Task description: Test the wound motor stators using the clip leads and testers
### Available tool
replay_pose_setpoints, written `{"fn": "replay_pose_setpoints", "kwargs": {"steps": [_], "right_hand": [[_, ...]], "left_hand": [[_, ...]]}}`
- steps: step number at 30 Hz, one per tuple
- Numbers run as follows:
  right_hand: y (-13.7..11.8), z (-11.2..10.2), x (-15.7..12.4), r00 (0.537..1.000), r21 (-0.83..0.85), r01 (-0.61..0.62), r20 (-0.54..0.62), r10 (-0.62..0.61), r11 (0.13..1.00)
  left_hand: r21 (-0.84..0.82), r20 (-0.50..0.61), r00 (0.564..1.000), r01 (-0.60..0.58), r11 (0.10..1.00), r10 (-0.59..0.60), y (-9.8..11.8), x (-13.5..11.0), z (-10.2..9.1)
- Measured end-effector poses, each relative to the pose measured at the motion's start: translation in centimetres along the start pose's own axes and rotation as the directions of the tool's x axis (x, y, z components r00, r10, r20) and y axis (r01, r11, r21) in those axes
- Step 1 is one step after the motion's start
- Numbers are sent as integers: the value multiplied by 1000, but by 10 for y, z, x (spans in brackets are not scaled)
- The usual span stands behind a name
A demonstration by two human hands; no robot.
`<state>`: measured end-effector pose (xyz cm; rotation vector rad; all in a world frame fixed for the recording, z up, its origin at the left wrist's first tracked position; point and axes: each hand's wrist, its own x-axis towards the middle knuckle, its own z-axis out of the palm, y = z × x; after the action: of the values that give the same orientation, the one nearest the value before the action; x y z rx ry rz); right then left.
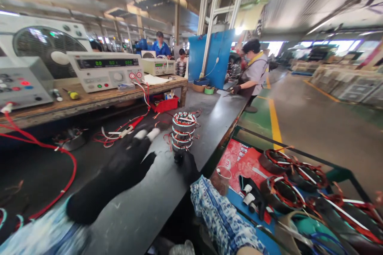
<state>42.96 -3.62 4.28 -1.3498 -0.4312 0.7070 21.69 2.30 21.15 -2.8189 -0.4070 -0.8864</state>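
Note:
My left hand (136, 153), in a black glove with white fingertips, reaches over the dark bench with its fingers stretched out and thumb apart. Just beyond its fingers lies a red-and-white test probe (127, 130) on a red lead; I see no grip on it. A stack of wound motor stators (183, 129), with red leads and white ties, stands upright on the bench. Right in front of its base is my gloved right hand (187, 165), fingers bunched and closed. Whatever those fingers hold is hidden, and contact with the lowest stator is unclear.
Test meters (107, 71) stand on a wooden shelf (170, 83) at left, above a red bin (164, 103). Red cable (70, 175) loops across the bench. At right, a cart holds several stators (283, 193) and gloves (254, 199). A co-worker (254, 71) stands farther along the bench.

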Motion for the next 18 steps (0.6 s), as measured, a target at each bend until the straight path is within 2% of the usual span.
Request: {"fn": "replay_pose_setpoints", "kwargs": {"steps": [4, 6, 8, 11, 13, 16, 18], "right_hand": [[7, -44, -47, 993, -134, -8, 113, 23, 991], [3, -66, -64, 990, -195, -23, 131, 49, 981], [-6, -78, -77, 994, -311, 52, 112, -18, 949], [-20, -75, -88, 967, -509, 255, 113, -230, 822], [-24, -63, -92, 946, -533, 319, 134, -294, 784], [-22, -45, -94, 948, -433, 318, 138, -287, 843], [-21, -37, -91, 969, -308, 243, 117, -217, 920]], "left_hand": [[-36, 137, 987, -79, 996, 83, 12, 40, 29], [-80, 136, 983, -117, 990, 127, 17, 52, 47], [-153, 107, 980, -152, 977, 169, 24, 56, 62], [-254, 98, 985, -115, 960, 144, 36, 57, 73], [-304, 130, 986, -62, 951, 106, 44, 58, 71], [-343, 173, 982, -11, 939, 75, 51, 62, 60], [-334, 184, 980, -9, 943, 74, 49, 67, 54]]}}
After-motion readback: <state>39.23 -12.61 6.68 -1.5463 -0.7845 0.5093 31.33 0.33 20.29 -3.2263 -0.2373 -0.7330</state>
